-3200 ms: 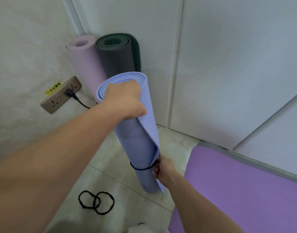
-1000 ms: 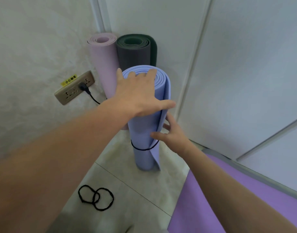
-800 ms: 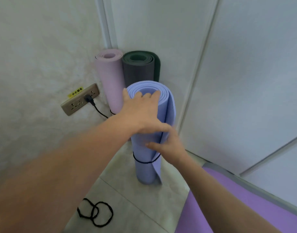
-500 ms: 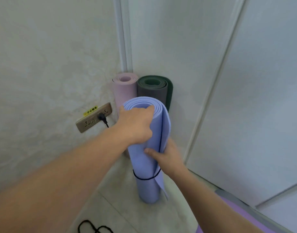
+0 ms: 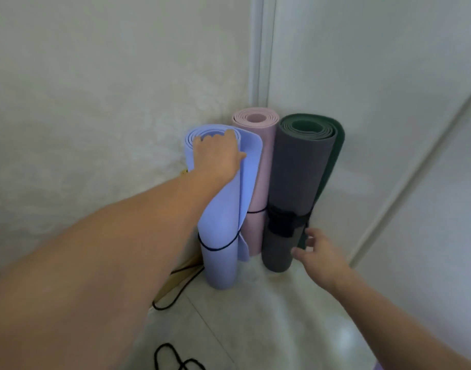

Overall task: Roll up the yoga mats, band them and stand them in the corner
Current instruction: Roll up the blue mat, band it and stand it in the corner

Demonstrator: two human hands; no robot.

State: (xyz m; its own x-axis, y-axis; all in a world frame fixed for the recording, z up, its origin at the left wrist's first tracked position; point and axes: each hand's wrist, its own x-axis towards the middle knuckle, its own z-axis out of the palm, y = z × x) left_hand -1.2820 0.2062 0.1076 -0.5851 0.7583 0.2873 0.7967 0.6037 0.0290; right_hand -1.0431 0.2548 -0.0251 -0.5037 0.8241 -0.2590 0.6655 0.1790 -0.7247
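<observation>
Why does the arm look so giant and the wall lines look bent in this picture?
Head view: the wide-angle lens swells whatever is nearest, so the forearm behind the left hand looks huge; the same lens curves the white wall panel seam near the picture's edge; the right hand is slightly smeared by motion blur; the glossy pale floor tiles show a soft glare patch.

Three rolled mats stand upright: one blue mat (image 5: 223,209), one pink mat (image 5: 258,166), one dark green mat (image 5: 295,182). Two hands show, plus loose black bands (image 5: 175,359).
</observation>
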